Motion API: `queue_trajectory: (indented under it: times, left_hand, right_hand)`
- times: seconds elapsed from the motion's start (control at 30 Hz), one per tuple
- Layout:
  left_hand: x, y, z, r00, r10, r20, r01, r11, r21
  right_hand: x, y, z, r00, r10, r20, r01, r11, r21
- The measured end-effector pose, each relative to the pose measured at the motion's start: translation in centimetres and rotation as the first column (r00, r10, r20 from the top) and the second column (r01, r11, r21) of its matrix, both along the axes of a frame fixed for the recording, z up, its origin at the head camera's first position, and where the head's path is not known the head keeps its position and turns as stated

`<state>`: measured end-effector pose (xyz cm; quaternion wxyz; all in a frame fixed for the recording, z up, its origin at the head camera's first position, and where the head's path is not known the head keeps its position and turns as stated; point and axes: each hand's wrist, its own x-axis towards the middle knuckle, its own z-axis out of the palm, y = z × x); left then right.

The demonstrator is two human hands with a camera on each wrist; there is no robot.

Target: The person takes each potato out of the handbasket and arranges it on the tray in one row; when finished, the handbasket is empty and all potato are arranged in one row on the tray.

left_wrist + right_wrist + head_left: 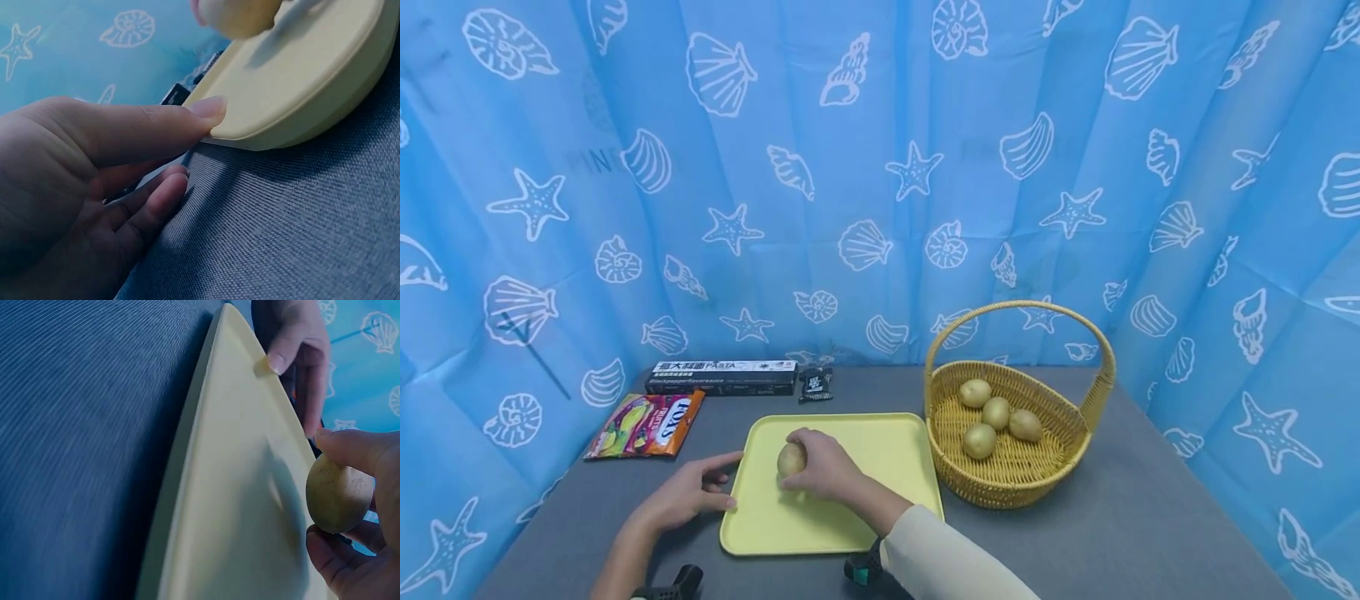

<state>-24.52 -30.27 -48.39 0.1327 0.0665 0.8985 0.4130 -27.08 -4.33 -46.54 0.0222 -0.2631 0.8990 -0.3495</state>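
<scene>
My right hand grips a potato over the left part of a yellow tray. In the right wrist view that potato sits between thumb and fingers, a shadow falling on the tray below. At the tray's left edge is my left hand, its thumb and index finger spread along the rim. The left wrist view has the left thumb touching the tray rim, with the other fingers loosely bent beneath. Several more potatoes lie in a yellow wicker basket right of the tray.
A black pasta box lies at the back left, beside a small black packet. The colourful Fox's candy bag is left of the tray. Behind the grey table hangs a blue shell-patterned curtain. The basket's tall handle arches upward.
</scene>
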Motion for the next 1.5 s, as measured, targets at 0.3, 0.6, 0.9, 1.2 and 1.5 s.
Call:
queue_trajectory:
  times: [0.3,0.6,0.9,1.2,1.5]
  left_hand:
    - [0.0,-0.3,0.2,0.999,-0.044,0.005,0.044,0.999,0.017]
    - [-0.2,-0.1,-0.1,0.997,-0.072,-0.015,0.072,0.997,0.028]
    - [-0.2,-0.4,-0.1,0.996,-0.084,-0.024,0.085,0.996,0.035]
    - [-0.1,-0.2,-0.3,0.994,-0.105,-0.037,0.106,0.994,0.038]
    - [0.0,-0.3,-0.2,0.994,-0.101,-0.043,0.103,0.993,0.049]
  right_hand:
    - [0.5,-3.9,-0.2,1.0,-0.018,-0.021,0.02,0.997,0.073]
    - [0.9,-5.2,-0.7,0.994,-0.042,-0.098,0.059,0.981,0.182]
    - [1.1,-3.9,-1.3,0.993,-0.005,-0.118,0.024,0.988,0.155]
    - [1.6,-0.9,-1.0,0.998,0.061,-0.031,-0.061,0.998,0.014]
    - [2.2,4.4,1.4,0.993,0.116,0.015,-0.114,0.989,-0.096]
